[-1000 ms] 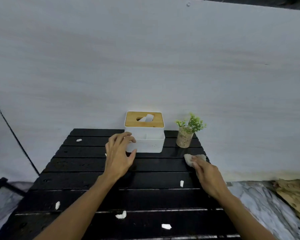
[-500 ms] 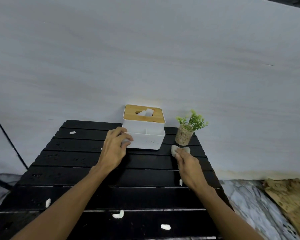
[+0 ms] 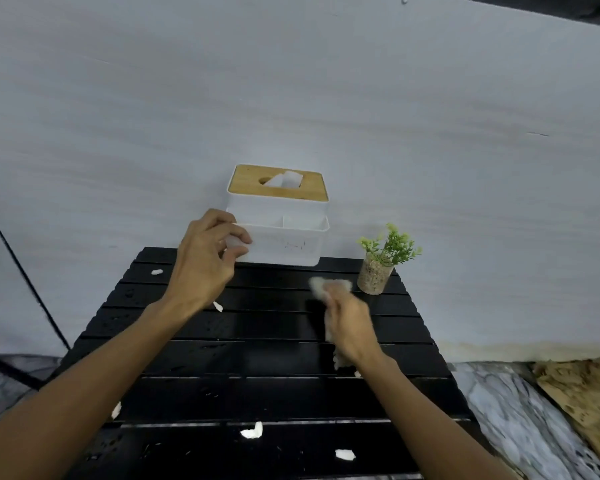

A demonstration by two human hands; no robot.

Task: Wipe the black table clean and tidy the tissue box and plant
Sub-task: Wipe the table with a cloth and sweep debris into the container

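Several white paper scraps (image 3: 252, 432) litter the near slats of the black slatted bench (image 3: 257, 358). Right hand (image 3: 350, 323), fingers clenched on a crumpled white tissue wad (image 3: 321, 285), wipes mid-bench beside the small green plant in a cork-speckled pot (image 3: 378, 271). Left hand (image 3: 205, 261), fingers grasping the white tissue box with bamboo lid (image 3: 284, 220), holds it at the far edge. Next: likely wiping under the box.

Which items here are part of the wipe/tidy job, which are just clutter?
Job: black table, tissue box gripped by left hand, plant, wad of tissue in right hand, white scraps.
Bystanders: wooden board, marble floor.
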